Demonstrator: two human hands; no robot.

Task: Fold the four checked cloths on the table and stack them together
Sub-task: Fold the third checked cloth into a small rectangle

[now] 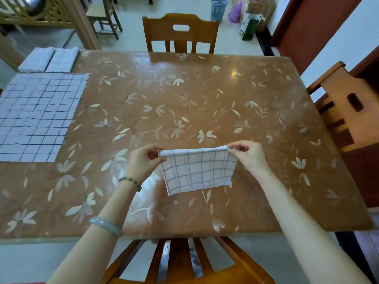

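Cloth folded, held by top edge | left grip pinches top-left corner | right grip pinches top-right corner

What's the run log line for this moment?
left hand pinches held cloth; right hand pinches same; folded pair and flat cloth at left

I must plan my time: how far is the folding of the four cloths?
Done: two folded cloths lie side by side, far left. In hand: the left hand and right hand pinch the top corners of a third cloth, partly folded. Remaining: the flat cloth is unfolded, and nothing is stacked.
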